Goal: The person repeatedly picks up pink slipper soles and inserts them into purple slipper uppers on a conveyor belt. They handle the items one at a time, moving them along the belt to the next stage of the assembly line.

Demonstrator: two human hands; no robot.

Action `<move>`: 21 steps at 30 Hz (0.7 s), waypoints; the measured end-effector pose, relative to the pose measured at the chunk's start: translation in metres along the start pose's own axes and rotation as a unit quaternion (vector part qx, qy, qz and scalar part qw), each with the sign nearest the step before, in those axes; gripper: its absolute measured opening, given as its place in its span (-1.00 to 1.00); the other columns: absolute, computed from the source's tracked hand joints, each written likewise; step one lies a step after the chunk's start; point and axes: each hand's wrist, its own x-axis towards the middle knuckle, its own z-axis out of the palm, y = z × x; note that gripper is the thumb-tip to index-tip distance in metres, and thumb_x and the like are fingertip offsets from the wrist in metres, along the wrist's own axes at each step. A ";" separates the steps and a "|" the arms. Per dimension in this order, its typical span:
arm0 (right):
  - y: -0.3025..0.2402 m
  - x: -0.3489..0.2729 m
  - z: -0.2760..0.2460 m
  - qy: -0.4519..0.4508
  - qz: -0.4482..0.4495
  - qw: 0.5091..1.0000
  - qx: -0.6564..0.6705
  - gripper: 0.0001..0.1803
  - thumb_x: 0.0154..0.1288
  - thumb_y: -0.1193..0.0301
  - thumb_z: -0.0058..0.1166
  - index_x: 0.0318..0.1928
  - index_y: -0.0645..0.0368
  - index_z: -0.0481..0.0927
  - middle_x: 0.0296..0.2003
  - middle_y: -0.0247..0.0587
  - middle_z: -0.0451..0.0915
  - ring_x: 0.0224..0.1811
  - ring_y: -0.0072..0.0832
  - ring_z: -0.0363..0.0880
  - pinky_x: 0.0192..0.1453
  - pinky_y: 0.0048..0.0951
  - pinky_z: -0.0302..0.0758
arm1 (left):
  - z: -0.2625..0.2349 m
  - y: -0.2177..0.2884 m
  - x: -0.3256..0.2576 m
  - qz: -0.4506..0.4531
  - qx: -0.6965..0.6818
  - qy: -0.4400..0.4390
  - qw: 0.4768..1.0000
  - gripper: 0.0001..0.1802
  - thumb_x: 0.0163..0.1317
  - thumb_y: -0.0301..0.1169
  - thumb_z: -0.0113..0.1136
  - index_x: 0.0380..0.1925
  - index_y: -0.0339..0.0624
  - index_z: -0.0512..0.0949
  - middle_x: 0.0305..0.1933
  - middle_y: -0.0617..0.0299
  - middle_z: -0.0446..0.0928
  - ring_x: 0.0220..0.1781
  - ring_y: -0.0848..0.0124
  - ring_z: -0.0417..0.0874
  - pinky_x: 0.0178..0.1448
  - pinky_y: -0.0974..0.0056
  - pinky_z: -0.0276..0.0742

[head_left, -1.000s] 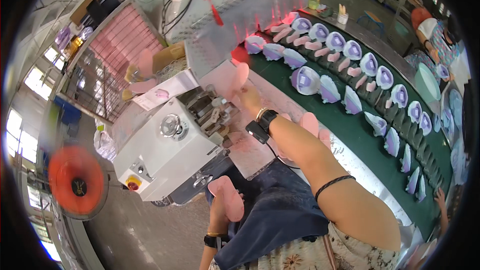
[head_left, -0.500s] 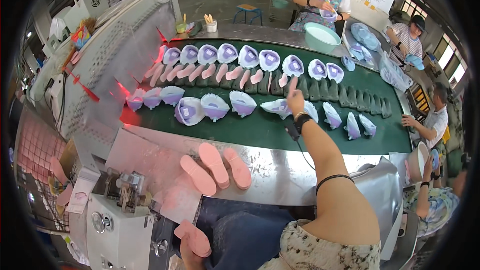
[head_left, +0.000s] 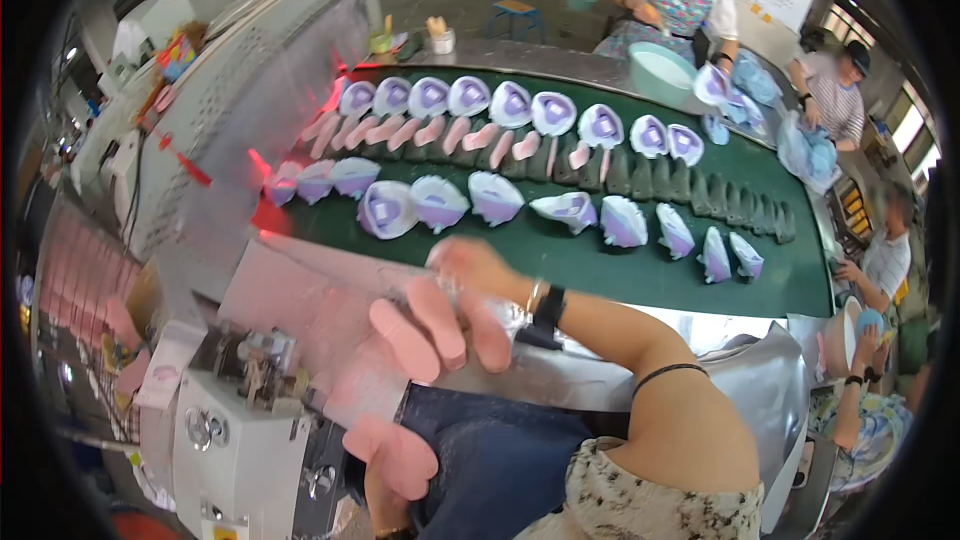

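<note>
Gripping pink insoles [head_left: 408,460], the left hand [head_left: 380,488] sits low, right of the white machine [head_left: 240,465]. Ahead of it, between both hands, the table insoles [head_left: 437,325] lie in three groups, long axes slanting from the right hand [head_left: 472,266] back toward the body. The right hand is nearer, at the far end of the rightmost group; blur hides whether it touches them or its fingers are closed.
</note>
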 end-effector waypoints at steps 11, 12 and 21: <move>0.018 -0.046 0.223 -0.066 0.157 0.980 -0.101 -0.72 0.27 0.23 0.09 -0.21 0.21 0.55 -0.41 -0.10 0.61 -0.33 -0.36 0.60 -0.23 -0.32 0.46 | -0.020 0.016 -0.050 0.144 0.018 0.120 0.982 -0.48 0.35 -0.06 -0.02 0.05 -0.31 0.40 -0.26 0.11 0.51 -0.25 0.23 0.61 -0.12 0.03 0.64; 0.041 -0.028 0.225 -0.040 0.157 0.981 -0.110 -0.71 0.25 0.24 0.12 -0.20 0.23 0.54 -0.38 -0.09 0.63 -0.29 -0.38 0.62 -0.22 -0.35 0.47 | -0.027 0.015 -0.058 0.146 0.010 0.121 0.982 -0.47 0.34 -0.05 -0.02 0.06 -0.30 0.40 -0.26 0.11 0.51 -0.25 0.22 0.61 -0.12 0.03 0.65; 0.049 0.069 0.268 -0.038 0.201 0.977 -0.067 -0.72 0.24 0.33 0.11 -0.13 0.27 0.54 -0.30 -0.04 0.61 -0.29 -0.22 0.62 -0.17 -0.25 0.51 | -0.017 0.007 -0.069 0.139 0.059 0.181 0.972 -0.52 0.37 -0.05 0.00 0.02 -0.25 0.42 -0.25 0.13 0.53 -0.25 0.24 0.65 -0.19 0.13 0.67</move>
